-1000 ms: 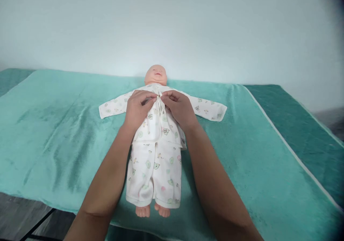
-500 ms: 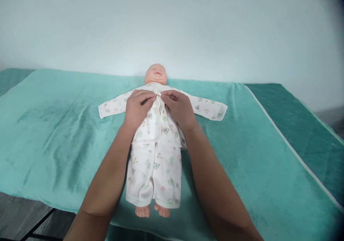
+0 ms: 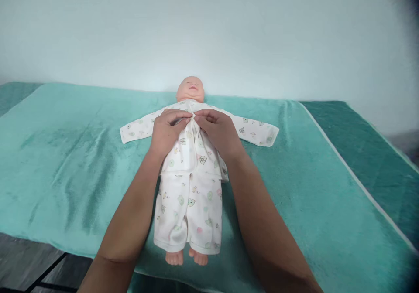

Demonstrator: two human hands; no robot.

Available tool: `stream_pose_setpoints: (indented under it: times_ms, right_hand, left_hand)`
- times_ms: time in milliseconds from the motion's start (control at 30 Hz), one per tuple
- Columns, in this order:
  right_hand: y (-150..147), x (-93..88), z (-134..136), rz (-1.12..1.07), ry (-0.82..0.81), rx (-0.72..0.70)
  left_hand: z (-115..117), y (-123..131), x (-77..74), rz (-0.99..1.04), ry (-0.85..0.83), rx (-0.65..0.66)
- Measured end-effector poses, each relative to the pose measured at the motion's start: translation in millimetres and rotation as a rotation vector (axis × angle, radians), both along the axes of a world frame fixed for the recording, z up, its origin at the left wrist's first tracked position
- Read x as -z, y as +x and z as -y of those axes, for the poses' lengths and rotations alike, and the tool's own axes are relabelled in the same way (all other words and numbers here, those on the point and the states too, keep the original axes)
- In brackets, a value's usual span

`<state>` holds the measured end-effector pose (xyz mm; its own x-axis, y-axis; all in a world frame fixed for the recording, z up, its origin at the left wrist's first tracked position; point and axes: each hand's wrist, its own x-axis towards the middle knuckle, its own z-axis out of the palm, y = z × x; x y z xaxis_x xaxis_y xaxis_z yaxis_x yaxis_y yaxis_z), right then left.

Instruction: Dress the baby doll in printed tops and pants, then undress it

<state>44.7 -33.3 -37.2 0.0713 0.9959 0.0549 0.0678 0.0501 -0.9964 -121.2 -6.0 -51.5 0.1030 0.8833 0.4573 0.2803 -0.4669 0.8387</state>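
Observation:
A baby doll (image 3: 190,89) lies on its back, head away from me and bare feet toward me. It wears a white printed jacket (image 3: 179,155) and matching trousers (image 3: 172,210); the jacket's long sleeves spread out to both sides. At the upper chest, my left hand (image 3: 168,129) pinches the jacket's front edge between thumb and fingers. My right hand (image 3: 221,131) pinches the facing edge, its fingertips almost touching the left ones. Any fastener between the fingertips is too small to make out. Below the hands the jacket front hangs loosely overlapped.
A light green blanket (image 3: 65,153) covers the table under the doll, wrinkled at the left. Darker green cloth (image 3: 369,162) shows beyond its pale edging at the right. A plain pale wall (image 3: 209,31) stands behind. Dark metal legs (image 3: 46,273) show at the lower left.
Both hands stay at the chest, fingertips a little closer together. The view has shifted very slightly; the doll lies as before.

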Motion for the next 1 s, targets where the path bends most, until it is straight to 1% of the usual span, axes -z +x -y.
stream_pose_setpoints:
  times_ms: [67, 267, 367, 467, 700, 767, 1000]
  right_hand:
    - [0.2, -0.5, 0.9, 0.009, -0.013, -0.004]
    - [-0.9, -1.6, 2.1, 0.042, -0.015, 0.011]
    - [-1.6, -3.5, 2.7, 0.049, -0.018, -0.001]
    - [-0.2, -3.8, 2.1, 0.052, -0.023, -0.026]
    - [4.6, 0.0, -1.8, 0.061, 0.018, -0.088]
    - [3.5, -0.1, -1.1, 0.088, 0.033, -0.082]
    - [-2.3, 0.2, 3.1, 0.221, 0.108, -0.046]
  left_hand:
    - [-0.2, 0.5, -0.8, -0.015, -0.018, -0.003]
    - [0.6, 2.1, -4.0, -0.134, 0.023, -0.042]
    - [2.1, 2.2, -6.2, -0.147, -0.013, -0.042]
    - [3.4, 0.9, -9.3, -0.131, -0.092, -0.027]
    - [3.2, -4.1, -12.9, -0.006, -0.236, 0.083]
    - [2.2, -3.8, -11.9, 0.009, -0.233, 0.076]
    - [-0.1, 0.3, -6.3, 0.012, -0.145, 0.038]
